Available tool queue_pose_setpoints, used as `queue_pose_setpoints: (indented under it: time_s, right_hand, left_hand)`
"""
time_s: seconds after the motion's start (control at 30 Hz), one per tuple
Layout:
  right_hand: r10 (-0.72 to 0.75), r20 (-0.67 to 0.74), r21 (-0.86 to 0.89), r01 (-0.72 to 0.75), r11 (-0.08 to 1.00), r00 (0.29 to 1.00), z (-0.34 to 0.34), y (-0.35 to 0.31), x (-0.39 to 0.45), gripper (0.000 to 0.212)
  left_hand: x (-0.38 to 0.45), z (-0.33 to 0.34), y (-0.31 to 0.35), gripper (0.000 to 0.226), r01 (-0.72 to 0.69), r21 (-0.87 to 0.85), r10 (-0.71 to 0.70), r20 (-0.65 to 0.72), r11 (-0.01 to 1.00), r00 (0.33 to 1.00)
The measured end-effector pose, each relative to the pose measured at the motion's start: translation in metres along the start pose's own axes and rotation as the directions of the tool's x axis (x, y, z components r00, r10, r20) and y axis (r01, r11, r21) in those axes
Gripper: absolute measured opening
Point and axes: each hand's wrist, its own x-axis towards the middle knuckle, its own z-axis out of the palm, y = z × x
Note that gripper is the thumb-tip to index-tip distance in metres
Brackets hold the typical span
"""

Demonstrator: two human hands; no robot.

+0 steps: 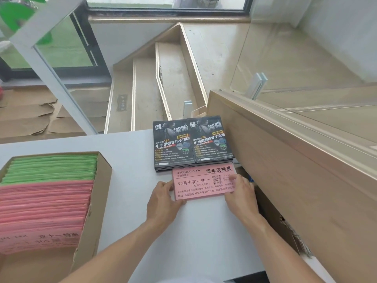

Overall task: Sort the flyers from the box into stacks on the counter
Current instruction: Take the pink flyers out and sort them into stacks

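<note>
A pink flyer point(201, 183) lies flat on the white counter point(130, 180), just in front of two side-by-side stacks of black flyers point(191, 144). My left hand point(163, 201) holds the pink flyer's left edge, thumb on top. My right hand point(239, 193) holds its right edge, thumb and fingers on the paper. The cardboard box point(98, 201) stands at the left, filled with green flyers point(53, 168) at the back and pink flyers point(42, 211) in front.
A wooden ledge point(285, 160) with a glass panel rises along the right of the counter. Beyond the counter's far edge, stairs point(163, 82) drop away. A white post point(51, 68) slants at the left.
</note>
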Motion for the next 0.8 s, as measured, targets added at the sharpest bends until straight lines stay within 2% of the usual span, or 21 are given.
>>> queue_pose_setpoints:
  time_s: [0.2, 0.6, 0.67, 0.73, 0.8]
  right_hand:
    - [0.007, -0.010, -0.024, -0.007, 1.000, 1.000, 0.001, -0.004, 0.001, 0.050]
    - [-0.014, -0.027, -0.135, 0.010, 0.991, 1.000, 0.005, -0.010, -0.005, 0.048]
    - [0.003, 0.000, -0.135, -0.003, 0.991, 1.000, 0.003, -0.013, -0.007, 0.049]
    - [-0.005, -0.020, -0.156, 0.002, 0.988, 1.000, 0.001, -0.015, -0.011, 0.051]
    - [-0.105, -0.115, -0.146, 0.088, 0.985, 0.988, 0.005, -0.023, -0.021, 0.050]
  left_hand:
    - [-0.005, 0.000, 0.001, 0.042, -0.064, 0.055, 0.065, -0.015, 0.996, 0.998]
    - [-0.005, 0.003, 0.002, 0.040, -0.075, 0.081, 0.074, 0.012, 0.994, 0.997]
    - [-0.007, 0.001, 0.004, 0.049, -0.051, 0.082, 0.048, 0.033, 0.995, 0.998]
    - [-0.011, -0.002, 0.008, 0.082, -0.020, 0.115, 0.008, 0.100, 0.993, 0.995]
    - [-0.025, -0.007, 0.011, 0.114, 0.033, 0.089, -0.050, 0.199, 0.996, 0.979]
